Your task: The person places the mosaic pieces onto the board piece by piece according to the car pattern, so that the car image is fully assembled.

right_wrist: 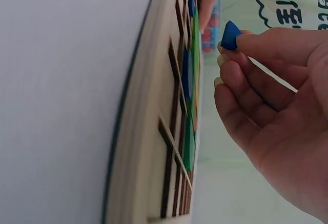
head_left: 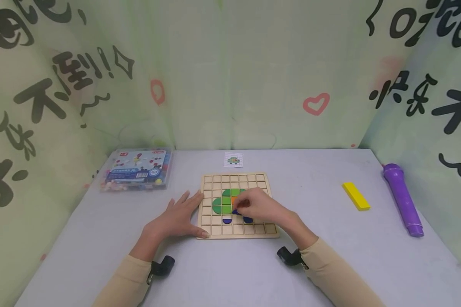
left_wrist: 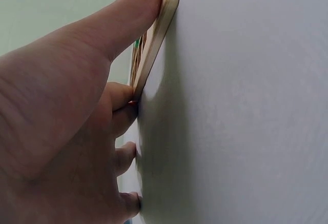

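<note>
A wooden grid board (head_left: 213,230) lies on the table, its squares marked by raised lines. Green pieces (head_left: 217,206) and an orange piece (head_left: 233,200) sit in its middle, partly hidden by my right hand. Two blue half-round pieces (head_left: 227,221) lie in squares below them. My left hand (head_left: 178,217) is spread at the board's left side, thumb (left_wrist: 138,8) on the near corner and fingertips along the edge. Over the board, my right hand (head_left: 255,204) pinches a small blue piece (right_wrist: 230,36) between thumb and forefinger.
Behind the board lies a small card (head_left: 233,160) with a printed coloured figure on a grid. A clear plastic box (head_left: 138,168) of colourful parts stands at the back left. To the right are a yellow block (head_left: 355,196) and a purple tube-like object (head_left: 403,200). Printed curtains (head_left: 230,85) enclose the table.
</note>
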### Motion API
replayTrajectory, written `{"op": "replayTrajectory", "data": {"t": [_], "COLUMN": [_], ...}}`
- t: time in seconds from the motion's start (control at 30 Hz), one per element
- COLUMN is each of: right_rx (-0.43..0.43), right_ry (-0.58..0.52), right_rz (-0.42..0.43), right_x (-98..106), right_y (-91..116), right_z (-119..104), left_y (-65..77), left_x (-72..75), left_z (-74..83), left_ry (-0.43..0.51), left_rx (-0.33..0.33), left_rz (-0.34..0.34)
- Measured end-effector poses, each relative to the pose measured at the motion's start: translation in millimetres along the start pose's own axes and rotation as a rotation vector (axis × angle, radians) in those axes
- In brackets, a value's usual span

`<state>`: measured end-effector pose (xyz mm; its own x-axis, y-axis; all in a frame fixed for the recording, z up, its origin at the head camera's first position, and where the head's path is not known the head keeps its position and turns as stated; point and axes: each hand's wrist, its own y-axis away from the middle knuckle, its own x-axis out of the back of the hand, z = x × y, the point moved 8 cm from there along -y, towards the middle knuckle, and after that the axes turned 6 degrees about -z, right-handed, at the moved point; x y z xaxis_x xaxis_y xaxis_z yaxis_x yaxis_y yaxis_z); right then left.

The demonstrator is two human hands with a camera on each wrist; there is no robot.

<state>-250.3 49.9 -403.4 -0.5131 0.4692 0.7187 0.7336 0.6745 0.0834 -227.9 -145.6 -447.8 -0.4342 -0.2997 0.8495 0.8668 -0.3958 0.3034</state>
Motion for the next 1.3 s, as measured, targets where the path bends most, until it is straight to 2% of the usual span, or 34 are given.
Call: {"op": "replayTrajectory", "data": {"t": [0.3, 0.63, 0.93, 1.1, 1.3], "right_rx": [-0.017, 0.01, -0.014, -0.015, -0.065], "right_ry": [0.065, 0.204, 0.237, 0.2, 0.217], "right_rz": [-0.026, 0.016, -0.019, 0.01, 0.102], "right_x": [-17, -21, -25, -17, 7], "right_y": [-8, -11, -5, 1, 17], "right_z": [-8, -17, -18, -16, -4], "left_y": [-3.3, -4.3, -4.0, -3.3, -2.0], "left_x": [-1.6, -2.1, -3.5, -4.9, -6.0], "left_z": [4.2, 7.3, 5.9, 5.7, 5.1], "left_ry": [-0.012, -0.014, -0.01, -0.015, -0.016], "left_rx": [-0.008, -0.012, -0.006, -0.01, -0.008], "left_rz": [-0.006, -0.011, -0.019, -0.017, -0.011]}}
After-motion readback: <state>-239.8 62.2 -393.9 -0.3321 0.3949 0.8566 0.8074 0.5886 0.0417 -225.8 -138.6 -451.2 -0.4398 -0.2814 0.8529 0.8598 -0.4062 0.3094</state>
